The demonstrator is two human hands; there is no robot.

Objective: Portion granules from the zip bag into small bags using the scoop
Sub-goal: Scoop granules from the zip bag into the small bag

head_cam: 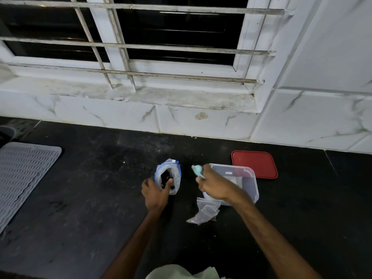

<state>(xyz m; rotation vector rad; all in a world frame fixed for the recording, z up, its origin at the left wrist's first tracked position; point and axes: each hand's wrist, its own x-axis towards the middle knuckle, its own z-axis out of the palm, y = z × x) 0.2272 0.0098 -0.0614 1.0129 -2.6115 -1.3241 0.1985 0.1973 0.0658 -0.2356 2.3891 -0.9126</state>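
1. Where things lie: the zip bag [175, 178] stands upright on the dark desk [100, 198] just left of frame centre, its blue-edged mouth agape; dark contents show inside, presumably the granules; the small bags [205, 215] lie crumpled on the desk lower right of centre, just in front of a clear container [254, 191].
2. Left hand [156, 191]: fingers curled round the near rim of the zip bag, holding the mouth wide.
3. Right hand [214, 187]: closed round the handle of a pale teal scoop [196, 170]; the bowl is raised above the desk, between the zip bag and the container; it is blurred, so I cannot tell whether it is loaded.
4. Step in hand, as I judge it: bringing the scoop to the zip bag's mouth for a dip, since no small bag is held open to receive a pour.
5. Doing it well: hold the mouth wide and the bag upright; slide the scoop in bowl-first, at a slant; take a level load rather than a heaped one; lift straight out, clear of the zip track.
6. Risks: the zip bag looks soft and could tip if pushed sideways; the small bags lie flat, so one will need opening before any pour, and both hands are occupied.
7. Elsewhere: a red lid [254, 164] lies beyond the container at right; a grey ribbed mat [26, 178] lies at the left edge.
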